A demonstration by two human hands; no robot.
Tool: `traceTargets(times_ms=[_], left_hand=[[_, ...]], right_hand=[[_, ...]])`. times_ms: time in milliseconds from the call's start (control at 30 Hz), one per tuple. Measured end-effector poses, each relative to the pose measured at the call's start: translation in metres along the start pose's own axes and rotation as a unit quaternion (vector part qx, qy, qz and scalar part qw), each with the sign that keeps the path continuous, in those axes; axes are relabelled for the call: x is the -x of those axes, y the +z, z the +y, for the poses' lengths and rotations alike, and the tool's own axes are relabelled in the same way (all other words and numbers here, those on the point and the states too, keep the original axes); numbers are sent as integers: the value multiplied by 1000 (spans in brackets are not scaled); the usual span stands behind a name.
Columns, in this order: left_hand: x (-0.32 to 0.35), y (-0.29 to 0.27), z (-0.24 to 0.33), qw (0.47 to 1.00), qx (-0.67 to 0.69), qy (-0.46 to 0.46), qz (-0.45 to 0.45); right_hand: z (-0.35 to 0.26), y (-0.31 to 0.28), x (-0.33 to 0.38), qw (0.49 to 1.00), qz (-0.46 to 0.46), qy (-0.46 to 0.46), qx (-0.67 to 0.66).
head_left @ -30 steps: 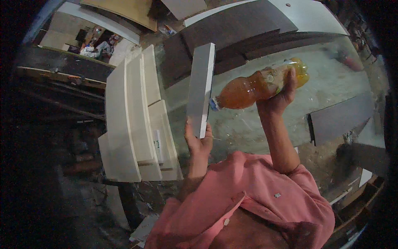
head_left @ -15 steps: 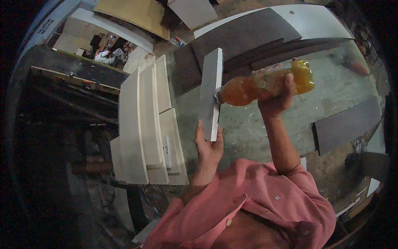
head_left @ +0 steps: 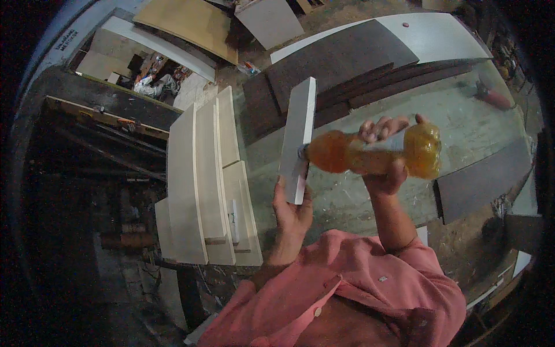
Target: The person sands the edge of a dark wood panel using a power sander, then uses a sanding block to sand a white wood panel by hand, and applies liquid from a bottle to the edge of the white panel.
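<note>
A narrow white board [head_left: 295, 136] is gripped at its near end by my left hand [head_left: 292, 211], thumb on one side and fingers on the other. The board points away from me above the worktable. My right hand [head_left: 386, 156] is wrapped round a clear plastic bottle [head_left: 335, 151] of orange-yellow liquid, tipped onto its side. Its neck points left and meets the board's right long edge near the middle; the exact contact at the tip is too small to make out.
The greenish worktable [head_left: 352, 208] lies beneath. Stacked cream panels [head_left: 196, 179] stand at the left, dark brown panels [head_left: 341, 58] at the back over a white panel [head_left: 451, 34]. Another dark panel [head_left: 483, 185] lies at the right, a reddish object [head_left: 494, 95] at the far right.
The bottle's base and my right hand have swung a little nearer to me. The bottle's neck has slid toward me with the board, which stays in my left hand.
</note>
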State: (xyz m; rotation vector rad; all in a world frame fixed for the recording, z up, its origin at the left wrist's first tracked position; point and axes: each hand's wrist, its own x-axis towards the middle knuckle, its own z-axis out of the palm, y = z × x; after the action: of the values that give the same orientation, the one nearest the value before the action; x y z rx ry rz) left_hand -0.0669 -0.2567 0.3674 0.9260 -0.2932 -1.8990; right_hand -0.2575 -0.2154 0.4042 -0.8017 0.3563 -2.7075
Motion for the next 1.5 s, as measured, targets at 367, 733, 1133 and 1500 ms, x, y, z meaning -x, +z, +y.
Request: traceTargets(times_ms=[367, 733, 1133, 1500], left_hand=[[1, 8, -8, 999, 0, -23, -23], [1, 10, -8, 999, 22, 27, -2], [9, 2, -5, 995, -88, 32, -24], [8, 4, -7, 996, -70, 55, -29]], right_hand=[[-25, -5, -4, 995, -61, -64, -44], [-28, -3, -14, 996, -48, -60, -43], [-6, -8, -29, 996, -10, -64, 55], [22, -43, -80, 976, 44, -106, 185]])
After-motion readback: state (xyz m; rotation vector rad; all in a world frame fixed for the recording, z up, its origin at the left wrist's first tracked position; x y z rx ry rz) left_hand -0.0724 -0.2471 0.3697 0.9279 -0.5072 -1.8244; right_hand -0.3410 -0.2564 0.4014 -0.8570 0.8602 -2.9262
